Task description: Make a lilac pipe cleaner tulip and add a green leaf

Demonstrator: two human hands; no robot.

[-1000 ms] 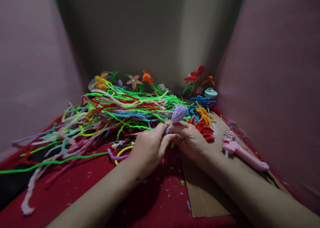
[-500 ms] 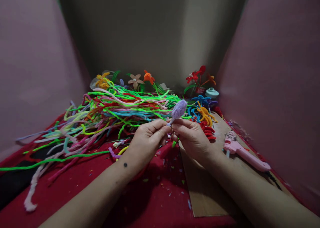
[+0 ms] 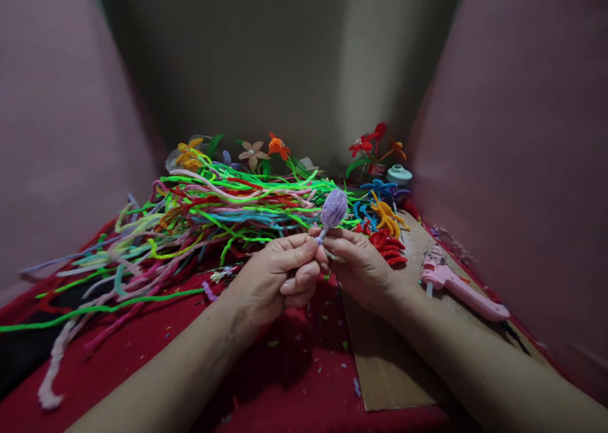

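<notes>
A small lilac pipe-cleaner bud (image 3: 333, 208) on a thin stem stands upright between my two hands, above a red cloth (image 3: 156, 363). My left hand (image 3: 275, 278) is closed, its thumb and fingers pinched on the stem just under the bud. My right hand (image 3: 363, 265) is closed too, pinching the same stem from the right side. Directly behind the bud lies a big tangled heap of coloured pipe cleaners (image 3: 190, 221).
A pink glue gun (image 3: 458, 287) lies on a cardboard sheet (image 3: 394, 363) at the right. Red (image 3: 387, 246), yellow and blue petal pieces sit behind my right hand. Finished pipe-cleaner flowers (image 3: 266, 149) and a small pale pot (image 3: 399, 175) stand at the back. Pink walls close both sides.
The bud turned from tilted right to more upright and rose a little. My left hand rolled so its curled fingers now face me; both hands stayed on the stem.
</notes>
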